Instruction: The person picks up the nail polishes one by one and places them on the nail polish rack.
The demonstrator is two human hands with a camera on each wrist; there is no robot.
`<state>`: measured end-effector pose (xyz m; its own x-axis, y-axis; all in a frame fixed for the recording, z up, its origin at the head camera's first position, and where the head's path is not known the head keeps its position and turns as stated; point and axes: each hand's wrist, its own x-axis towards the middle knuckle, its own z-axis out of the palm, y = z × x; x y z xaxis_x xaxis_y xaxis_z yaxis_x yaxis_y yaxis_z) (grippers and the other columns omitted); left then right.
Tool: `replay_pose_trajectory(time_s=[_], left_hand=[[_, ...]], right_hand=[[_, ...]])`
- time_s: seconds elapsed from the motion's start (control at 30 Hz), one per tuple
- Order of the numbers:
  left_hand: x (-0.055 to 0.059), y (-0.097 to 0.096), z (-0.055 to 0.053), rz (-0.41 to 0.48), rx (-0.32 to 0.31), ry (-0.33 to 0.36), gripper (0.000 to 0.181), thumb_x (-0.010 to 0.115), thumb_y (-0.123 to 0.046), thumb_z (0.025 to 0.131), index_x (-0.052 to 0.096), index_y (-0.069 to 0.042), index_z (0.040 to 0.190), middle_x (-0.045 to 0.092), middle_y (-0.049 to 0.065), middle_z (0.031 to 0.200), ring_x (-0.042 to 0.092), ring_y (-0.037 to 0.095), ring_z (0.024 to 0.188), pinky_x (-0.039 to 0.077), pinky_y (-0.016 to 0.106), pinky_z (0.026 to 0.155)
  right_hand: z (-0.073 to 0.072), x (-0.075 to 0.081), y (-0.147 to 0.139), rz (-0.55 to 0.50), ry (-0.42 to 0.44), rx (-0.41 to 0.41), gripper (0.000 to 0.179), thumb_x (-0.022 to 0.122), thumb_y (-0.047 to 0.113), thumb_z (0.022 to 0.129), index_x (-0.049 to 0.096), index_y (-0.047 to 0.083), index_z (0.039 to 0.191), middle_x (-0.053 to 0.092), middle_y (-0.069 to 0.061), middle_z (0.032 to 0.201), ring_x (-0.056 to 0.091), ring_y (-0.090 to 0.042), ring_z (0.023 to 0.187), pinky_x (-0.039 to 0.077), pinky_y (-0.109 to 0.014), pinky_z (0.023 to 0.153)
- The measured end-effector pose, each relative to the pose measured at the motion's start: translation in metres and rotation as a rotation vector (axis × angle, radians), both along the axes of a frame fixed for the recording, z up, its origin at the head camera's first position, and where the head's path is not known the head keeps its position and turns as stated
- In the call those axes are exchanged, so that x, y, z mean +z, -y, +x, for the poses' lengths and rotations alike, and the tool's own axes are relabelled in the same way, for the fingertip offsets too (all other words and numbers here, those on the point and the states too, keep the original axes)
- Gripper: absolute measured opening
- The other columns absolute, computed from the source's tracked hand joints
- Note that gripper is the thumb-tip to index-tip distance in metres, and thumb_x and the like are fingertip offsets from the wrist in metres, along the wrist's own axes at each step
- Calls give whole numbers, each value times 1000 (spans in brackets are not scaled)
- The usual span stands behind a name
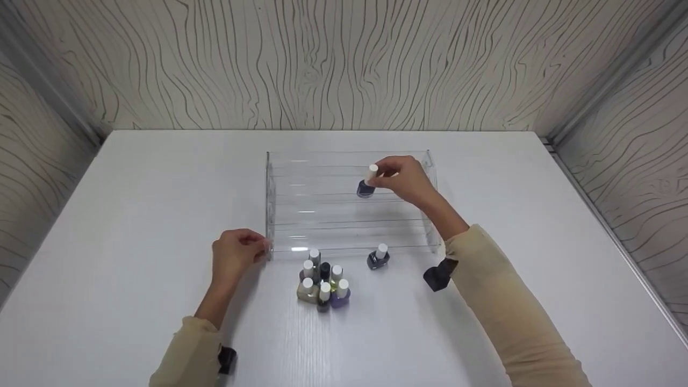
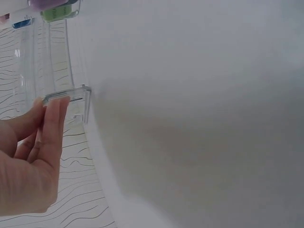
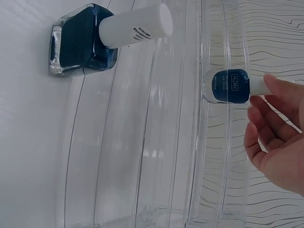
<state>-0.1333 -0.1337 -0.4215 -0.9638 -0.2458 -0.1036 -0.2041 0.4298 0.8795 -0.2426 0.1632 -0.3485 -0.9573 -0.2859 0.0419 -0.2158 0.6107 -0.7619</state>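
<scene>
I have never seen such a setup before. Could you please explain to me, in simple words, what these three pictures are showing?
There is no machine here: the two grips are a person's bare hands. The wide picture comes from a camera on the head, looking forward and down. The other two come from cameras on the left and right wrists; the black blocks at the sleeves are probably those cameras.

On the white table stands a clear rack with several levels. In front of it are a tight group of small bottles and one separate dark bottle.

The right grip holds another dark bottle by its white cap, at the rack. The left grip pinches the rack's near left corner.
</scene>
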Motion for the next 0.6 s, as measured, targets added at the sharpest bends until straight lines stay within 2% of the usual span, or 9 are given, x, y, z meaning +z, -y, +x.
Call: replay_pose_trajectory(time_s=[0.2, 0.43, 0.6], left_hand=[[-1, 0, -1, 11, -1, 8, 6, 68, -1, 80, 67, 5, 81, 64, 11, 71, 63, 16, 59, 54, 23, 55], [1, 0, -1, 6, 2, 22, 6, 68, -2, 80, 67, 4, 80, 64, 10, 70, 63, 16, 59, 53, 23, 55], [2, 0, -1, 23, 4, 29, 5, 66, -1, 80, 67, 4, 81, 65, 10, 71, 63, 16, 60, 53, 23, 55]], right_hand=[[5, 3, -7, -15, -7, 18, 27, 69, 18, 82, 66, 6, 105, 64, -6, 96, 56, -18, 90, 47, -31, 75], [13, 12, -16, -17, -38, 33, 28, 68, 17, 83, 65, 3, 107, 63, -8, 96, 56, -19, 89, 47, -32, 75], [20, 18, -24, 2, -6, 70, 28, 68, 14, 82, 64, 3, 107, 64, -9, 98, 56, -19, 88, 48, -31, 74]])
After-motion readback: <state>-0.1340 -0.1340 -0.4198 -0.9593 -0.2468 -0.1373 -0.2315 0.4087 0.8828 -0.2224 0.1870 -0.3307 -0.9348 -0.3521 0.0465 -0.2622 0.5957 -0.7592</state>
